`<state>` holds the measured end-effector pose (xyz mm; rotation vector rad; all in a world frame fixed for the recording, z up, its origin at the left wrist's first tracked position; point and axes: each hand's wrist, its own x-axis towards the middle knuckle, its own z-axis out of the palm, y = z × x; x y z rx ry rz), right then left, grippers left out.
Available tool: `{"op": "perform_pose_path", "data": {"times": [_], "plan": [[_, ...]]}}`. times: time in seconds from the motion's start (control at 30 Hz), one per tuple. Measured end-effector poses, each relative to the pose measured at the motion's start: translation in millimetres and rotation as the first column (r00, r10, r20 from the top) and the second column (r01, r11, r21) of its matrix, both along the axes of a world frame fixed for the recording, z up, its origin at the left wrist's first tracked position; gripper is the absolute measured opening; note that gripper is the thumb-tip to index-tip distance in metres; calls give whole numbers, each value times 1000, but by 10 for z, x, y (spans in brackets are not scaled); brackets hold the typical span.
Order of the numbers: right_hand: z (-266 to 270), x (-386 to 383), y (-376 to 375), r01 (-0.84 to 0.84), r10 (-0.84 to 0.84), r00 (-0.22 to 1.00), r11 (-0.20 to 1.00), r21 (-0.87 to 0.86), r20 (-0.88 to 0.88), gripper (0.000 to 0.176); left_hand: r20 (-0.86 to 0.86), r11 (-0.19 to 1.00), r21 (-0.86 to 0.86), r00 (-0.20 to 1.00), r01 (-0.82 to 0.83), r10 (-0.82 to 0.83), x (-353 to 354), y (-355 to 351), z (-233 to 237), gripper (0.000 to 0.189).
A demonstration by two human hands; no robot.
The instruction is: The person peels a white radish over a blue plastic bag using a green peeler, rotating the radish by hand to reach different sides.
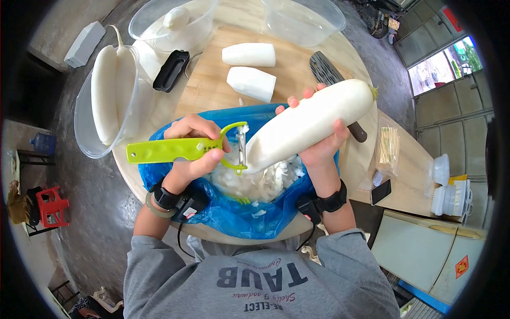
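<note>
In my left hand (pixel 194 146) is a lime-green peeler (pixel 170 151), its metal blade up against the lower end of a large white daikon (pixel 313 122). Fingers of my right hand (pixel 324 143) wrap around that daikon, which tilts up to the right, with its greenish stem end at the top. Beneath both hands lies a blue plastic bag (pixel 249 220), spread open and holding a heap of white peelings (pixel 265 181). Beyond the bag, two cut white daikon pieces (pixel 249 55) rest on a wooden cutting board (pixel 204 80).
A dark-bladed knife (pixel 325 68) lies at the board's right. Left stands a clear tub (pixel 85 127) with long daikons (pixel 105 95); two more clear tubs (pixel 303 24) are at the back. Also around are a black case (pixel 171 70), skewers (pixel 389 146) and a phone (pixel 381 192).
</note>
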<state>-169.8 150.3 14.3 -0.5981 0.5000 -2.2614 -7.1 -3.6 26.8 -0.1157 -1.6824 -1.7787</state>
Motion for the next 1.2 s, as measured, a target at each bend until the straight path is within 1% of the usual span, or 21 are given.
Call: {"op": "perform_pose_path", "data": {"times": [0.03,0.13,0.23,0.33,0.43,0.53,0.63,0.7,0.73,0.83,0.87,0.93,1.0,1.03,1.1,1.13,1.2], "plan": [[-2,2,5,-1,0,1000,1000,-3,-7,58,-9,999,28,1000,22,-22,-1,15,4,23],[14,9,-3,19,-19,1000,1000,16,-7,58,-39,995,-65,996,77,-79,-20,-21,-77,33],[17,9,-12,28,-25,998,999,42,-63,58,5,993,-68,996,95,-95,3,-29,-111,36],[-5,52,-35,40,-34,994,997,58,-103,60,-21,987,-162,1000,9,-12,-3,-36,-163,36],[29,117,-44,52,-40,993,993,108,-111,62,-53,961,-268,997,-68,56,-10,-31,-99,37],[2,105,-63,68,-51,982,993,91,-180,65,-32,938,-331,995,-104,99,-31,-31,-52,30],[-11,67,-28,6,2,993,997,73,-115,67,40,915,-366,979,-172,200,16,-56,-150,23],[78,82,-12,32,-29,999,994,104,-32,68,-75,986,-90,988,-142,135,-4,-62,-202,23],[110,83,-4,46,-48,999,992,119,9,68,-138,993,48,984,-107,113,-17,-66,-211,23],[50,-17,20,59,-58,998,997,49,-12,68,-203,996,66,976,-61,73,-28,-54,-176,28],[21,-30,14,46,-45,999,999,28,-22,69,-181,996,59,981,-63,73,-20,-39,-182,25],[-19,-40,-9,19,-20,999,1000,-13,-48,72,-131,998,-12,990,-62,60,-37,-5,-150,23],[-14,9,-27,50,-48,999,996,74,-24,77,-98,997,-55,994,-46,40,-48,9,-137,20],[-10,33,-29,62,-61,998,991,117,-11,81,-109,996,-84,994,-40,30,-50,-3,-137,20],[29,59,-16,67,-53,997,963,262,-63,80,-130,989,-143,991,-31,12,-53,-31,-140,20],[48,66,-14,71,-44,995,940,332,-89,80,-120,987,-150,992,-55,37,-52,-22,-126,19],[64,95,-62,127,-124,992,913,387,-34,76,-101,981,-163,991,-102,87,-44,2,-84,19]]}}
